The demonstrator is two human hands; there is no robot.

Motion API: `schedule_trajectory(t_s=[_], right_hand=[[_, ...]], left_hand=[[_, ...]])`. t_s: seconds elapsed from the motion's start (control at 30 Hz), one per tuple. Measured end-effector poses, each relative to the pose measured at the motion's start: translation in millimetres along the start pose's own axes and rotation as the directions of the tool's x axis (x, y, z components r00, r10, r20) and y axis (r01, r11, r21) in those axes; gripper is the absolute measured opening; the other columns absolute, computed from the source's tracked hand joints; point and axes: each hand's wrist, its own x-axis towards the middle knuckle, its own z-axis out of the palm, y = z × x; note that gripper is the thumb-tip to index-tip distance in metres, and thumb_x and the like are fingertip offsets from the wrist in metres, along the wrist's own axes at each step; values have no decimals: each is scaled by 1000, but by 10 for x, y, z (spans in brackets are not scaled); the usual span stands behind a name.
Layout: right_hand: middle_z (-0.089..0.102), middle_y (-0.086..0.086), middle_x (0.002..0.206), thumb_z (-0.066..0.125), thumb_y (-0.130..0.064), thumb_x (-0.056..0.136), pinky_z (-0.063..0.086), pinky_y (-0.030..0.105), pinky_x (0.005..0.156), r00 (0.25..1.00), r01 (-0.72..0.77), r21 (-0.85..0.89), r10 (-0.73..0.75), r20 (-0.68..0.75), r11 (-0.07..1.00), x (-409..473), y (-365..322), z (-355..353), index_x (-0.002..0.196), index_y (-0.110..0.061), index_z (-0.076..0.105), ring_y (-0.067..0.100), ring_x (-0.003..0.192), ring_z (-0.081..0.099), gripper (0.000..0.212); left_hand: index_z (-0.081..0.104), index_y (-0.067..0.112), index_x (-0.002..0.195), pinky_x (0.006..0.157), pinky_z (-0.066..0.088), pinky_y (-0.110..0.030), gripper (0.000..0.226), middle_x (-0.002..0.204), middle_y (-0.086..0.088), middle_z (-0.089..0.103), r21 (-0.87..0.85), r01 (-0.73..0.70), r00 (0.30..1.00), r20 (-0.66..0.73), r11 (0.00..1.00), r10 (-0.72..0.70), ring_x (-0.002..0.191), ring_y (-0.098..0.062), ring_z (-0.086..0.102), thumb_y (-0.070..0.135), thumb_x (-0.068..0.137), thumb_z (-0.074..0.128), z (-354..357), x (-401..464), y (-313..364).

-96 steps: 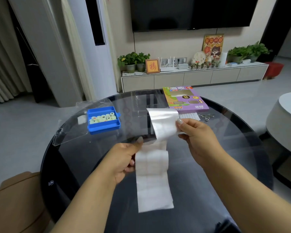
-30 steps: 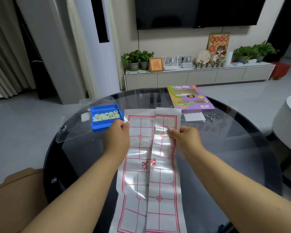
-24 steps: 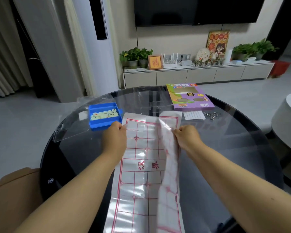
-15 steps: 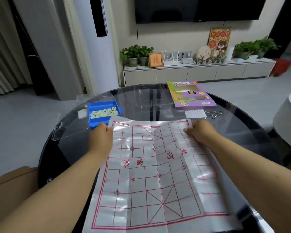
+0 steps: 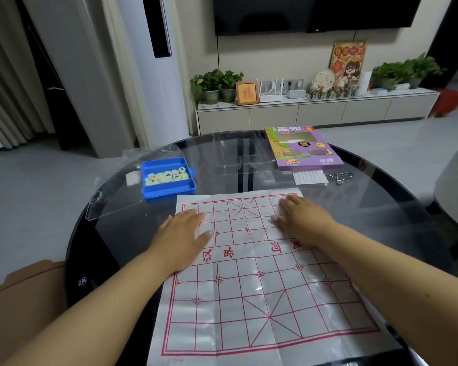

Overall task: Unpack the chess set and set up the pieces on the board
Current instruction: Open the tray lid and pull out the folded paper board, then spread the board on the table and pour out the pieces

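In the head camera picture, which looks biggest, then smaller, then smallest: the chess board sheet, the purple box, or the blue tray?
1. Chess board sheet, by far.
2. Purple box and blue tray look alike; the box lies farther away, so their order is unsure.

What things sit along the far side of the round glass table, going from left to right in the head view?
Blue plastic tray of pale round pieces → clear plastic packaging → purple cardboard game box → small white paper strip → metal scissors.

left hand (image 5: 181,235), right hand (image 5: 300,220), flat on board (image 5: 262,289)
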Motion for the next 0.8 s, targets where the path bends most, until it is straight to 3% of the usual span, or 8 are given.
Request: schedule_trajectory(t_s=[0.13, 0.4, 0.47, 0.53, 0.6, 0.63, 0.73, 0.8], right_hand=[[31, 2, 148, 32, -59, 93, 27, 40, 111, 999, 11, -43, -10, 38, 999, 27, 33, 14, 143, -16, 31, 22, 138, 27, 66], [16, 3, 157, 26, -70, 88, 9, 44, 119, 993, 118, -98, -117, 13, 988, 64, -264, 141, 150, -19, 16, 20, 146, 9, 81], [15, 3, 157, 25, -70, 88, 10, 44, 119, 990, 143, -76, -141, 28, 987, 71, -310, 175, 150, -21, 16, 21, 146, 8, 80], [12, 2, 158, 24, -70, 88, 8, 43, 119, 990, 139, -66, -138, 21, 988, 76, -305, 189, 151, -23, 15, 21, 147, 6, 79], [11, 1, 159, 23, -71, 88, 6, 41, 119, 992, 129, -65, -129, 0, 990, 61, -279, 199, 151, -24, 14, 20, 147, 5, 79], [11, 0, 159, 22, -71, 88, 5, 41, 119, 992, 126, -64, -127, -11, 990, 53, -268, 211, 151, -25, 13, 20, 147, 4, 79], [11, -1, 159, 20, -71, 87, 4, 40, 119, 991, 123, -69, -126, -45, 990, 28, -260, 246, 151, -27, 14, 18, 147, 4, 78], [12, -2, 159, 18, -72, 87, 5, 39, 120, 990, 118, -69, -122, -69, 991, 29, -260, 266, 151, -27, 15, 17, 147, 5, 78]], left_hand=[[4, 31, 154, 120, 1, -43, 68, 162, 6, 0, 101, -7, 994, 108, 995, -4, 148, -14, -2, 61, 96, 23, 29, 50, -33], [3, 30, 154, 120, 0, -46, 68, 162, 6, -1, 110, -9, 995, 102, 994, -2, 148, -14, -4, 62, 96, 19, 73, 78, -21], [17, 27, 152, 120, 15, -43, 64, 160, 6, 14, 12, 9, 999, 33, 1000, -9, 148, -16, 12, 58, 97, 26, 72, 61, -4], [52, 21, 128, 92, 48, -28, 41, 133, 4, 53, -263, 65, 976, -186, 963, -116, 120, -14, 53, 47, 98, 40, 4, 26, 16], [57, 15, 84, 58, 47, -20, 28, 89, -2, 65, -556, 189, 863, -300, 809, -408, 74, -12, 63, 36, 98, 47, -101, 92, -11], [54, 12, 77, 58, 50, -25, 30, 81, -5, 65, -713, 280, 774, -229, 643, -591, 68, -15, 63, 33, 97, 49, -156, 163, -60], [56, 7, 103, 75, 59, -34, 22, 84, -12, 64, -955, 289, 566, 221, -60, -794, 74, -22, 68, 27, 94, 59, -293, 419, -255], [53, 5, 123, 76, 59, -35, 36, 84, -14, 61, -937, 252, 577, 345, -241, -740, 76, -26, 68, 25, 94, 61, -370, 542, -352]])
